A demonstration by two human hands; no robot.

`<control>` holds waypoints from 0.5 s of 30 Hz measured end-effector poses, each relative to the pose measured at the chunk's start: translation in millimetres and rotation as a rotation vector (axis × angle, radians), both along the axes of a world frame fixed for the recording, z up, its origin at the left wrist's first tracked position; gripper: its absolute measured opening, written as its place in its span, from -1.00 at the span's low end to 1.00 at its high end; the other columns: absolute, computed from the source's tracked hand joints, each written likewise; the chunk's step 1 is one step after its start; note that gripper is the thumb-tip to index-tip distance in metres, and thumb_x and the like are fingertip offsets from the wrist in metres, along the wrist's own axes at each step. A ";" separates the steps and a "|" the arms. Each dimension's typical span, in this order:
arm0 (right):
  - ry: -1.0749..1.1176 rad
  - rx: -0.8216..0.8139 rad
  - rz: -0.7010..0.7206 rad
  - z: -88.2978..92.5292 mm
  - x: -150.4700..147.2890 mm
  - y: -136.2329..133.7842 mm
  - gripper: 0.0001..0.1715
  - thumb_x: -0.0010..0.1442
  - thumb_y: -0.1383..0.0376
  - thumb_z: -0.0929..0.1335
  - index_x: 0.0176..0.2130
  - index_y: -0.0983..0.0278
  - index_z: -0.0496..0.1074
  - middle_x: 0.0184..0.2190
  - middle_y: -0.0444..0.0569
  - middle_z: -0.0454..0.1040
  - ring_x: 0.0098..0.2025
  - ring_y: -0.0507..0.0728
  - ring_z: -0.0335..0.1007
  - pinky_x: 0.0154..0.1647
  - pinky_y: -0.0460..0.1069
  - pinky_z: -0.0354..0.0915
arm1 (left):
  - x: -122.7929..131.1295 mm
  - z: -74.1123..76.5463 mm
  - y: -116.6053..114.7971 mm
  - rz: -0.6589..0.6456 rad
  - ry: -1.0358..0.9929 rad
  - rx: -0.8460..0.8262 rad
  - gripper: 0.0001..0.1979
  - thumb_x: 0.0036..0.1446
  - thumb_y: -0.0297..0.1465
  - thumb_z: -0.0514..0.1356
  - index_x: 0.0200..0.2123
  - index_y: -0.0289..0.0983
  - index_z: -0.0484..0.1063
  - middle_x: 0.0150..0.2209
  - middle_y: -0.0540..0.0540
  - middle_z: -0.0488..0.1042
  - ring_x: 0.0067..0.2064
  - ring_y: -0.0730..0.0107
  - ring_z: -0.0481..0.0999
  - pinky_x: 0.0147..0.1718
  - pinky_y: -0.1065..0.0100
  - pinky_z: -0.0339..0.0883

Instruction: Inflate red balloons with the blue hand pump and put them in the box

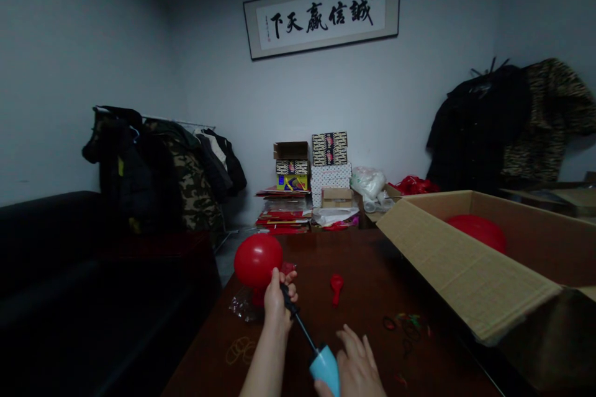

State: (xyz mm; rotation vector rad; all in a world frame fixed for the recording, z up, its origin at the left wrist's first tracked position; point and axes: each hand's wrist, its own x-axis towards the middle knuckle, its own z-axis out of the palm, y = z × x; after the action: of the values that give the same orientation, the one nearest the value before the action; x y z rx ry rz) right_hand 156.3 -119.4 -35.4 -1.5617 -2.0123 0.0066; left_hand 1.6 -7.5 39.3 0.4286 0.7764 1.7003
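Note:
My left hand [278,301] is closed round the black nozzle end of a hand pump, where the neck of a partly inflated red balloon [257,259] sits. The pump's thin rod runs back to its light-blue barrel [325,371]. My right hand [356,366] rests against that barrel at the bottom edge, its fingers stretched forward over the dark wooden table [372,298]. A flat, uninflated red balloon [336,286] lies on the table just beyond my hands.
A large open cardboard box [470,260] at the right holds an inflated red balloon [477,229]. Rubber bands [239,350] and small coloured bands [405,324] lie on the table. A clear plastic bag [242,305] sits under the balloon. Stacked boxes, red papers and hung coats line the far wall.

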 end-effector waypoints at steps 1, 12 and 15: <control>0.026 -0.022 0.004 8.1 -3.3 3.6 -0.57 0.08 0.03 0.32 -0.26 0.31 0.52 0.07 0.15 0.39 0.23 0.34 0.11 0.27 0.24 -0.06 | 5.6 -1.7 -1.5 -0.015 0.021 0.008 -0.66 0.12 -0.20 0.17 -0.53 -0.25 0.12 -0.49 -0.07 0.49 -0.74 0.68 0.13 -0.77 0.57 -0.11; 0.104 -0.132 0.000 4.0 -27.6 13.4 -0.51 0.11 0.04 0.32 -0.14 0.35 0.49 0.05 0.16 0.40 0.22 0.32 0.13 0.28 0.23 -0.10 | 6.9 -10.5 -11.7 -0.005 0.131 -0.038 -0.55 -0.08 -0.03 0.28 -0.52 -0.23 0.16 -0.68 0.14 0.16 -0.65 0.53 0.27 -0.75 0.55 -0.07; 0.053 -0.112 -0.005 -11.9 -21.7 5.5 -0.58 0.09 0.05 0.34 -0.20 0.31 0.51 0.02 0.13 0.44 0.20 0.34 0.17 0.25 0.27 -0.02 | -1.9 -10.8 -7.4 0.024 0.102 -0.057 -0.55 -0.07 -0.05 0.28 -0.53 -0.23 0.15 -0.69 0.15 0.15 -0.65 0.53 0.27 -0.74 0.55 -0.08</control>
State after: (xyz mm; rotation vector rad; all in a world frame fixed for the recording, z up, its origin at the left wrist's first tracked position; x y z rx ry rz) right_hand 134.6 -113.9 -47.3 -1.6176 -1.9973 0.1596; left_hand -0.3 -14.9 28.5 0.4719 0.9052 1.6843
